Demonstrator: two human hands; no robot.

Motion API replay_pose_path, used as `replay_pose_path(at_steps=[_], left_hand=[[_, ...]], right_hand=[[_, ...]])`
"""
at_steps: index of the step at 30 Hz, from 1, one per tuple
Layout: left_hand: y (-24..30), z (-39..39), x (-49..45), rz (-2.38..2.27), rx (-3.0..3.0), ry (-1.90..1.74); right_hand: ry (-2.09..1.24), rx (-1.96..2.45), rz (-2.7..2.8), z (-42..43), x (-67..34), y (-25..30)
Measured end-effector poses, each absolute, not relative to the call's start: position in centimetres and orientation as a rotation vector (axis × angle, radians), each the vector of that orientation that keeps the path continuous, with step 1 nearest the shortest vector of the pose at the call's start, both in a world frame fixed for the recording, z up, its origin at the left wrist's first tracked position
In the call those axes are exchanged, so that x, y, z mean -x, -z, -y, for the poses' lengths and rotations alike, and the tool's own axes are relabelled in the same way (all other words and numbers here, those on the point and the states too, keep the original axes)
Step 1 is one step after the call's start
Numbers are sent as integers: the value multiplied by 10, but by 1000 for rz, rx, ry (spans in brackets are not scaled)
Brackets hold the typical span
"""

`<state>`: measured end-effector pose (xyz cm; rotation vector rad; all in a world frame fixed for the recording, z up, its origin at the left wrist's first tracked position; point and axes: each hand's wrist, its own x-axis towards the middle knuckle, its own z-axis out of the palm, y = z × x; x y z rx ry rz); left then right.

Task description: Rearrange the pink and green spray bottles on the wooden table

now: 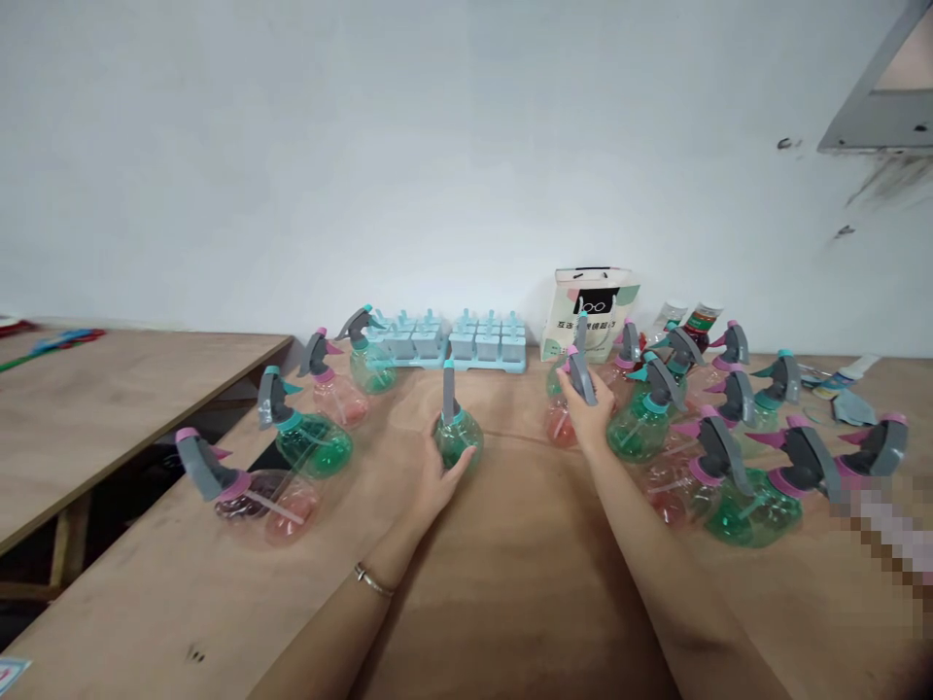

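My left hand [438, 472] is wrapped round the round body of a green spray bottle [459, 435], which stands upright on the table with a grey and teal trigger head. My right hand [590, 413] is closed round the neck and grey head of a spray bottle with a pink body [561, 428]; part of it is hidden by the fingers. Close to my right hand stands a green spray bottle [636, 428] with a teal collar. On the left, a dark green spray bottle [317, 445] and a purple and pink one [252, 496] stand among several others.
Along the wall are light blue popsicle moulds [481, 345] and a printed paper bag [575, 301]. More spray bottles crowd the right side, among them a green one [758, 506] near a small bottle with dark contents [701, 324]. A second wooden table [131, 399] lies across a gap at left.
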<state>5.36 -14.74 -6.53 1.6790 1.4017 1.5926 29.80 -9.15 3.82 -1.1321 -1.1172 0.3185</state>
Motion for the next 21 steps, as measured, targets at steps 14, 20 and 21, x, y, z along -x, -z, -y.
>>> replay_pose_path(at_steps=[14,20,21], left_hand=[[69,147,-52,-1319,-1707,-1590],[71,145,-52,-1327,-1706,-1565],[70,146,-52,-1319,-1704,-1564]], right_hand=[[-54,944,1121,77,-333,-40],[297,979,1217,79,-341,-32],[373,990,1241,79,-343,-31]])
